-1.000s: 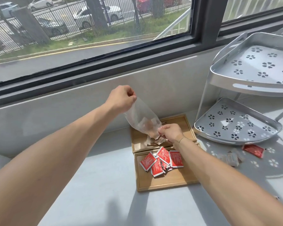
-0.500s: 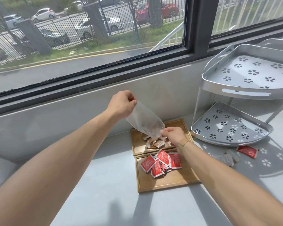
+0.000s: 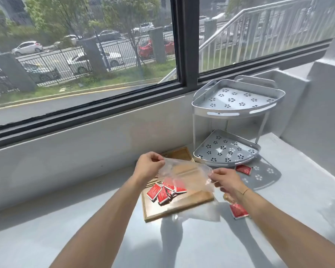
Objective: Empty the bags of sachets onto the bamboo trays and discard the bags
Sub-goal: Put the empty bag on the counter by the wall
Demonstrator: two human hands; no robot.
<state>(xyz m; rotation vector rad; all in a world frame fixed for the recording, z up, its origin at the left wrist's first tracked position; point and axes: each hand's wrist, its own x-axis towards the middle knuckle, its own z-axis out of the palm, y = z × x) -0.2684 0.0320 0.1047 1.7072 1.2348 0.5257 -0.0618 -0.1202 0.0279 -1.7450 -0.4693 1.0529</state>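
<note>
The left hand (image 3: 148,167) and right hand (image 3: 225,181) are each pinching an edge of the clear plastic bag (image 3: 188,176) above the bamboo trays (image 3: 182,207); confirm it is empty, then discard

Two bare forearms are being shown from above, with no sleeves being worn as far up as the frame reaches. A thin, gold-toned bracelet (image 3: 245,191) is being worn around the wrist of the right hand (image 3: 225,183). Nothing is being worn on the left hand (image 3: 147,167) or its wrist; no rings or gloves are being seen on either.
</note>
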